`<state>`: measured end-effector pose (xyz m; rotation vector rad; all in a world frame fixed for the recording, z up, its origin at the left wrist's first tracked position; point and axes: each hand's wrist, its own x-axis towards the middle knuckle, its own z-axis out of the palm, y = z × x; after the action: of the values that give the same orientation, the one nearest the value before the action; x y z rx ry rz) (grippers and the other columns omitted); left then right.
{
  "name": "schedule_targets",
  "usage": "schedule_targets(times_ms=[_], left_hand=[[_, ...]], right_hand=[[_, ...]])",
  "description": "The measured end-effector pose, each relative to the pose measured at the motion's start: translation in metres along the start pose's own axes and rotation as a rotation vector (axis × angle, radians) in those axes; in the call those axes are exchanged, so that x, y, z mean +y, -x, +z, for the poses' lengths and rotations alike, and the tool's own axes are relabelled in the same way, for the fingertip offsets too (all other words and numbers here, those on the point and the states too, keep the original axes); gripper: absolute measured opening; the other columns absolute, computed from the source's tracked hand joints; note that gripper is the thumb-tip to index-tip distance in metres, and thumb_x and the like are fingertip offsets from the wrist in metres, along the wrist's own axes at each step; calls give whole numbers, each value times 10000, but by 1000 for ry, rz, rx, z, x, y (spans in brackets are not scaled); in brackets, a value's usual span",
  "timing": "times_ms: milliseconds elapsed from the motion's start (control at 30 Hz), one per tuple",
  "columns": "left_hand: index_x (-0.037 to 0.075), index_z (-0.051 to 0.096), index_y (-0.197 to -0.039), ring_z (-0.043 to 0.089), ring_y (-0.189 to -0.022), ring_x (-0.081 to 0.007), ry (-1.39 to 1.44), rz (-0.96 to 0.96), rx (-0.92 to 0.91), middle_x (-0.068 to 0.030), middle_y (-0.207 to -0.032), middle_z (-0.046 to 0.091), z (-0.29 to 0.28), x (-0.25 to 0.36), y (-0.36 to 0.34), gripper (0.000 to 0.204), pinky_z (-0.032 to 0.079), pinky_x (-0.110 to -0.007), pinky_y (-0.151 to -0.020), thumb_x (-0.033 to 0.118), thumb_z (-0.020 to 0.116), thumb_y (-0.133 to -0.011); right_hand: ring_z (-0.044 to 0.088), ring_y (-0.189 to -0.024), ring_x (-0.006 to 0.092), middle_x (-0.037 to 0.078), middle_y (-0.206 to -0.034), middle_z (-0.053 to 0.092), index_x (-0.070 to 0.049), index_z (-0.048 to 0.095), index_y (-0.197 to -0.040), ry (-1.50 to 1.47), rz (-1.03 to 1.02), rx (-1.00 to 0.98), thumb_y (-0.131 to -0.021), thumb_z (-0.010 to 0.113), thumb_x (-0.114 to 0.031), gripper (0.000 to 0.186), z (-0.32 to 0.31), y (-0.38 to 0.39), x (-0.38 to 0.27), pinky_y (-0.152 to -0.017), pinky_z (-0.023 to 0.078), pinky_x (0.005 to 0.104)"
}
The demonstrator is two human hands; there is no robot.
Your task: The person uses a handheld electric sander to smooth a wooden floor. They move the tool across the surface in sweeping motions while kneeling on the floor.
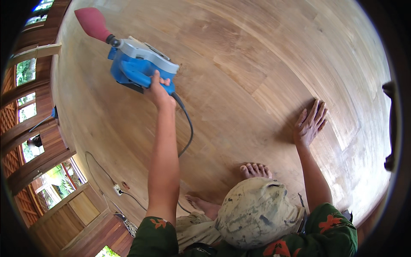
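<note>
My left hand [159,91] is closed round the rear handle of a blue and grey belt sander [139,65] at the upper left. A pinkish-red dust bag [93,25] sticks out from the sander's far left end. From the handle a dark cord [189,124] curves back toward me. The sander is over the wooden floor [239,107]; I cannot tell whether its belt touches the boards. To the right, my right hand [311,124] rests on the boards with its fingers stretched out, holding nothing.
My bent knee in stained pale trousers [257,210] and my bare foot [255,170] are at the lower middle. A cord connector [117,189] and a bundle of pale cable [129,225] lie at the lower left. Wooden walls with window openings [28,70] stand along the left.
</note>
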<state>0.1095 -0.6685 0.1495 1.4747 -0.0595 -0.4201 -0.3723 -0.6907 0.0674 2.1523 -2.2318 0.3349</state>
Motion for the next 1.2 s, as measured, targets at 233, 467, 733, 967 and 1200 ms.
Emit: schedule_targets(times_ms=[233,467,733,967,1200], left_hand=[[98,511,-939,472,-589,-132,48,-159,-23,9,-699,495,-11,-16,107,211,519,-403,-781,65,718,-954],[85,532,-849,524,-639,-143,66,-336,-87,-1,-684,510,-27,-30,219,191,527,-392,-836,24,687,-943],[60,566,-871,609,-760,-148,-92,-480,-446,-52,-790,622,-31,-39,322,168,500,-334,-786,66,709,-960],[69,567,-840,644,-770,-166,-73,-401,-292,-31,-739,588,-4,-30,302,192,513,-351,-784,66,716,-960],[132,504,-837,460,-570,-138,156,-205,-63,18,-688,470,59,-28,109,225,504,-367,-712,91,693,-952]], right_hand=[[166,-1613,383,143,-1744,216,-171,321,-1662,8,10,-11,-1093,428,-400,622,3,1,3,-1286,98,587],[181,-1609,381,144,-1737,240,-176,346,-1652,19,10,19,-1092,436,-404,612,5,2,3,-1286,103,584],[189,-1610,369,133,-1734,256,-175,343,-1653,22,17,0,-1093,440,-397,611,7,1,5,-1286,109,577],[158,-1617,369,108,-1744,238,-183,309,-1669,37,3,-3,-1096,432,-389,621,2,1,1,-1287,103,570],[148,-1619,370,118,-1746,227,-166,296,-1672,30,-13,2,-1099,427,-375,624,-1,0,0,-1289,84,566]])
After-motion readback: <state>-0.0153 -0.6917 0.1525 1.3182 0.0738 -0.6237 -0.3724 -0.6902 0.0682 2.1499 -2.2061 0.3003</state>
